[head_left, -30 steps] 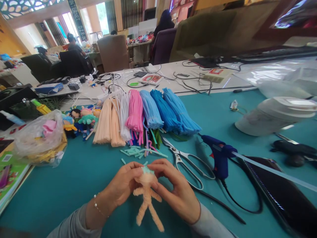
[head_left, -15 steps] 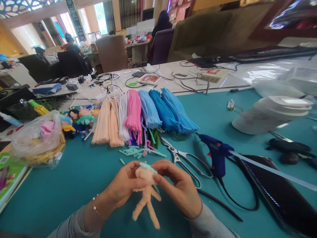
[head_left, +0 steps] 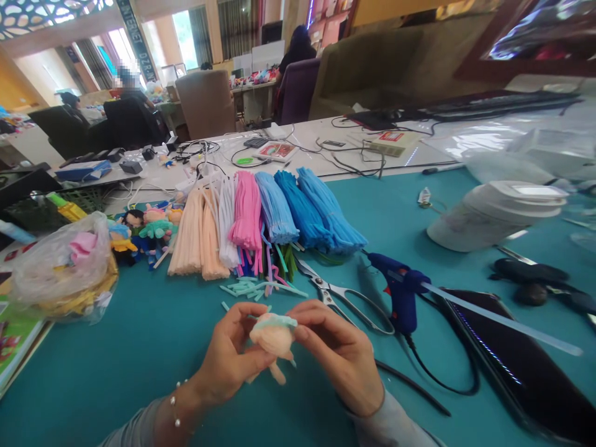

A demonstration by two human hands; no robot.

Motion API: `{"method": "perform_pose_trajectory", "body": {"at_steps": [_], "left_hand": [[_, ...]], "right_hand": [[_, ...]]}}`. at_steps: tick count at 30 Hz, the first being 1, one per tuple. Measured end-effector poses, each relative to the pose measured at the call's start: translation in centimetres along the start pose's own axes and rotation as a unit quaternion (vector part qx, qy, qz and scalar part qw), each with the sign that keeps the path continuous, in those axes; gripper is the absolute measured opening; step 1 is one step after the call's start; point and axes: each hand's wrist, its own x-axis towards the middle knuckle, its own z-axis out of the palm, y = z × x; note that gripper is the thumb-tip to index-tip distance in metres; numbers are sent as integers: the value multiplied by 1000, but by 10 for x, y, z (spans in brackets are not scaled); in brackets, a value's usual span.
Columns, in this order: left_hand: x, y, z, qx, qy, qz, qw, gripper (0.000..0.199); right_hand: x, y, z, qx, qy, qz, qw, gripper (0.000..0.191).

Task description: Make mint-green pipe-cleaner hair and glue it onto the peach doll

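A small peach fuzzy doll with mint-green pieces on top of its head is held above the teal mat. My left hand grips its head from the left, thumb in front. My right hand pinches the end of a mint-green strip at the head's right side. Part of the doll's limbs shows below the head, foreshortened. Just beyond my hands lie cut mint-green pieces. Bundles of fuzzy stems stand in a row behind them: peach, pink and blue.
Scissors and a blue glue gun with a cord lie to the right, near a dark tablet and a white lidded container. At the left are a plastic bag and small dolls. People sit in the background.
The doll has tilted, so its legs now look shorter and point more away from view. My right fingers now hold a strip end at the head's side. The view has shifted slightly.
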Motion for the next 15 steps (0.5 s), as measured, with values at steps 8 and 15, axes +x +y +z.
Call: {"method": "perform_pose_trajectory", "body": {"at_steps": [8, 15], "left_hand": [[-4, -4, 4, 296, 98, 258, 915, 29], [-8, -3, 3, 383, 36, 314, 868, 50]], "right_hand": [[-6, -1, 5, -25, -83, -9, 996, 25], [-7, 15, 9, 153, -66, 165, 972, 37]]}}
